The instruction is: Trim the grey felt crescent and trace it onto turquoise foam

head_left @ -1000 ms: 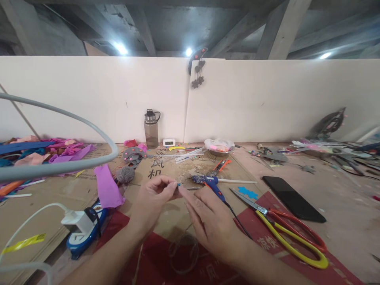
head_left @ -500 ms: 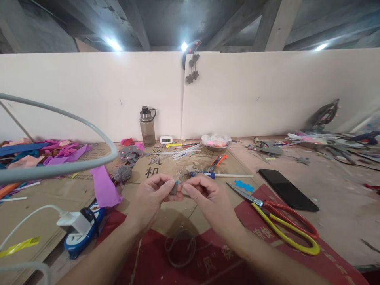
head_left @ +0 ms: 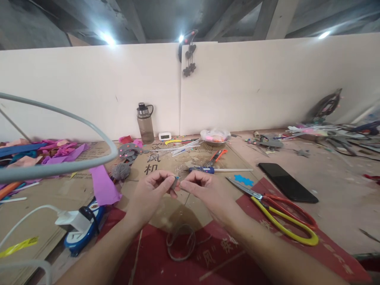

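Over the middle of the work surface, my left hand [head_left: 152, 192] pinches a small grey piece with a blue edge [head_left: 175, 182] between thumb and fingers. Close by on its right, my right hand [head_left: 208, 194] has thumb and forefinger pressed together, the tips almost at that piece. Whatever lies in this pinch is too fine to make out. Below both hands, a loose coil of grey yarn [head_left: 168, 247] rests on red printed cardboard [head_left: 154, 269]. Yellow-and-red-handled scissors [head_left: 259, 196] lie right of my right hand, beside a blue zigzag-edged cutout [head_left: 243, 180].
A black phone [head_left: 286, 182] lies at the right. Behind the hands are a glue gun [head_left: 204, 170], an orange cutter [head_left: 218, 156] and a bottle [head_left: 145, 124]. At left stand a power strip [head_left: 75, 241], a grey yarn ball [head_left: 121, 171] and a curved grey tube [head_left: 101, 134] in front.
The whole view has shifted slightly upward in the frame. My right fingertips have come a little nearer to the grey piece, and my left hand still grips it.
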Motion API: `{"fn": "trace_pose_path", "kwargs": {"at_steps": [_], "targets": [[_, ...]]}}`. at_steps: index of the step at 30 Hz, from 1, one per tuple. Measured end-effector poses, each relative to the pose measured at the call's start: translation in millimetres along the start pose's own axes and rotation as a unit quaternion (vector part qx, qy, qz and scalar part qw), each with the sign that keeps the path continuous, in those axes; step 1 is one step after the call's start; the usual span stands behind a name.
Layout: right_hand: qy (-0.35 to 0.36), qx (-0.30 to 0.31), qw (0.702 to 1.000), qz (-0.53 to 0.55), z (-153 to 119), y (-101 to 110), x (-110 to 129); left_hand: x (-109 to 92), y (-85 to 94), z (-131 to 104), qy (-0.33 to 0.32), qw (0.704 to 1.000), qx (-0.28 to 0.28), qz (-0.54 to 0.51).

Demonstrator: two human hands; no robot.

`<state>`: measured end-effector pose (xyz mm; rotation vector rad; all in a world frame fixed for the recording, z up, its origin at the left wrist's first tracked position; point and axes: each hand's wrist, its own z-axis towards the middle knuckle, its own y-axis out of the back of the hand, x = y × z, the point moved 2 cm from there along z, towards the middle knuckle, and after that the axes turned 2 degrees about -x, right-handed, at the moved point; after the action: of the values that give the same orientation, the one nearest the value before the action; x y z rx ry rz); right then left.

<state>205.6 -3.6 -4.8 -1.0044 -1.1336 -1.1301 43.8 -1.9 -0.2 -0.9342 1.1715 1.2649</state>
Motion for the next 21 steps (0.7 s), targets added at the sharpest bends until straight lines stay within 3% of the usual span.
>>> {"fn": "trace_pose_path", "kwargs": {"at_steps": [8,14,21], "targets": [[-0.041,0.008,0.996,0.073,-1.1,-4.5,-4.5,1.1,-1.2,-1.8,0.011,1.000,-0.024,0.012],[-0.064,0.033,0.993,0.090,-3.8,-13.0,-4.3,-1.8,-2.5,-2.5,-0.018,0.996,-0.067,0.052],[-0.091,0.041,0.989,0.109,-1.3,-13.6,-6.7,2.7,-4.1,-2.8,-0.023,0.999,-0.036,-0.014]]}}
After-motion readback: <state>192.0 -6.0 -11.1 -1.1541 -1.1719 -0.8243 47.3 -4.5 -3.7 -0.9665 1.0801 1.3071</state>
